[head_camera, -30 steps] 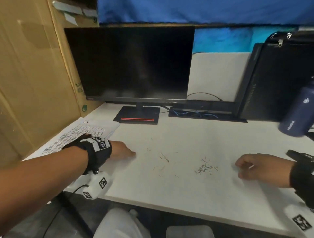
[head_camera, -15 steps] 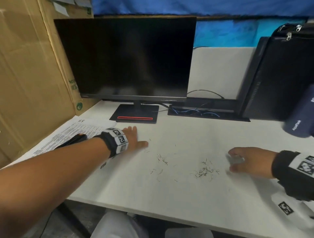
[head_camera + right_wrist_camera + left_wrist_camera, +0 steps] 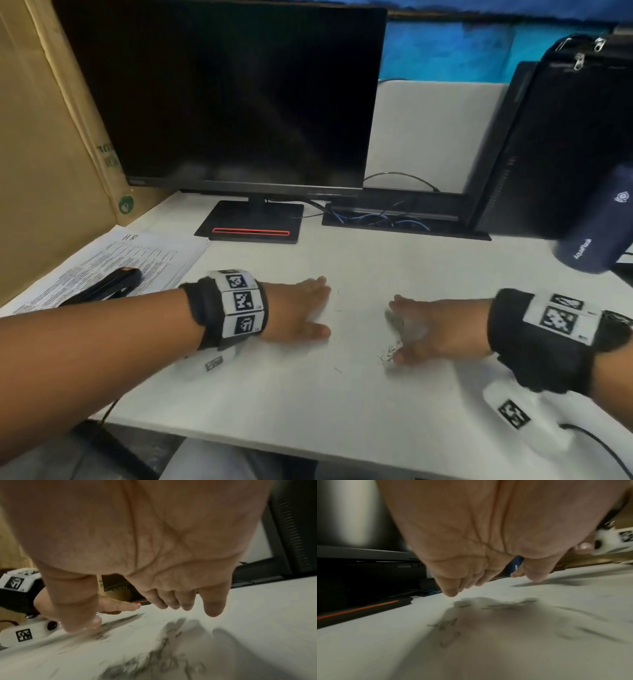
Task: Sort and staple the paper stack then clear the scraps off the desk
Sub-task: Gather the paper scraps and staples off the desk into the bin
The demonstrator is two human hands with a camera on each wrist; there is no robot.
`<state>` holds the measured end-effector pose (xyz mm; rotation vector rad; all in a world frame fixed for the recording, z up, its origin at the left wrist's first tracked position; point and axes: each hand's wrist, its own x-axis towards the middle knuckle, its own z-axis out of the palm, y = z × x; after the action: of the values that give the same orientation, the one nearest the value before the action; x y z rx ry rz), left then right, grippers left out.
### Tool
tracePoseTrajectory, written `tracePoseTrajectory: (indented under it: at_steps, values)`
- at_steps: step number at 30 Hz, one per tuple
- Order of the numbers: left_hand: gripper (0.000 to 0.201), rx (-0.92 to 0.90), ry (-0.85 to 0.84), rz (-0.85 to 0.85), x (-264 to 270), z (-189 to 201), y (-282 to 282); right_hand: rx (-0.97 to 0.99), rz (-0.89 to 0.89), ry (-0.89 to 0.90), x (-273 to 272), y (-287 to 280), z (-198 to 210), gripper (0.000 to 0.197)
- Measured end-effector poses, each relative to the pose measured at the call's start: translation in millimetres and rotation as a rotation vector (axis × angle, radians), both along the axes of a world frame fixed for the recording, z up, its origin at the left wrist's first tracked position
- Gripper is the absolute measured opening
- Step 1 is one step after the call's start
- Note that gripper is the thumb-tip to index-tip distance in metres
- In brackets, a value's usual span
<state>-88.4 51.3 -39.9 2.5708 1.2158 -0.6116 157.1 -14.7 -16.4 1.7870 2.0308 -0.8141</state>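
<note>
Left hand (image 3: 301, 313) and right hand (image 3: 436, 329), grips spread flat, palms down, flanked staple scraps (image 3: 390, 354) on the worktop (image 3: 342, 411); best swept inward low, herding scraps into one pile, stapled paper stack (image 3: 113, 263) lying far left

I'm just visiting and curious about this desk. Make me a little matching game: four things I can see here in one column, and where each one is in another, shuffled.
Things:
1. stapler
2. paper stack
3. water bottle
4. staple scraps

Places:
A. by the right hand's thumb
B. far right of the desk
C. lying on the printed sheets
D. left side, beside the cardboard

Pairs: 1-C, 2-D, 3-B, 4-A
</note>
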Motion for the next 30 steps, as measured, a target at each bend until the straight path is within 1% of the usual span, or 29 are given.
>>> tracePoseTrajectory:
  at_steps: [3,5,8,10,12,14,15,17,18,20,21,22,23,24,25,27,30]
  values:
    - [0.079,0.034,-0.007,0.068,27.7,-6.2,29.1,0.087,-0.029,-0.049,-25.1,31.1,-1.5,0.091]
    - [0.076,0.025,0.025,0.050,39.6,-13.1,32.3,0.122,0.009,-0.060,-41.0,44.8,-7.0,0.089]
    - [0.076,0.006,0.098,-0.129,30.6,-18.4,11.9,0.105,0.128,-0.115,-45.7,52.4,-21.3,0.089]
    - [0.076,-0.040,0.100,-0.250,5.8,-19.4,-6.8,0.055,0.200,-0.129,-35.4,40.1,-30.9,0.093]
    - [0.075,-0.078,0.084,-0.316,-27.6,-20.0,-22.8,0.006,0.238,-0.083,-16.5,16.3,-39.5,0.099]
    - [0.075,-0.086,0.049,-0.303,-56.8,-20.6,-33.8,-0.022,0.222,0.015,3.0,-9.8,-42.6,0.100]
    - [0.075,-0.075,0.003,-0.271,-66.4,-18.0,-35.7,-0.011,0.199,0.063,10.3,-18.9,-41.1,0.098]
    - [0.077,-0.045,-0.044,-0.138,-76.4,-14.3,-24.3,0.059,0.137,0.104,22.5,-24.7,-36.2,0.097]
    - [0.082,-0.021,-0.027,-0.037,-77.8,-12.5,-13.9,0.078,0.101,0.086,26.6,-22.7,-33.1,0.098]
    - [0.097,0.056,-0.009,0.205,-76.7,-9.3,7.1,0.082,0.034,-0.010,32.7,-14.2,-31.1,0.100]
    - [0.099,0.093,0.001,0.293,-74.0,-8.6,14.5,0.076,0.011,-0.052,32.5,-10.1,-31.6,0.101]
    - [0.099,0.113,0.020,0.332,-69.1,-9.5,18.8,0.080,0.008,-0.086,30.8,-6.6,-34.8,0.102]
    - [0.104,0.111,0.048,0.352,-62.0,-10.0,20.4,0.095,0.020,-0.115,27.1,-5.0,-39.0,0.102]
    - [0.108,0.095,0.073,0.347,-52.8,-11.6,19.0,0.111,0.038,-0.135,22.2,-5.4,-43.1,0.103]
    - [0.107,0.060,0.082,0.318,-40.8,-11.8,11.7,0.110,0.047,-0.140,16.3,-8.3,-46.4,0.105]
    - [0.098,0.024,0.083,0.210,-19.2,-13.6,-8.2,0.068,0.083,-0.115,4.7,-21.5,-50.4,0.108]
    - [0.082,-0.070,0.099,0.033,-11.9,-12.9,-41.9,0.015,0.186,-0.060,-2.3,-46.5,-40.3,0.098]
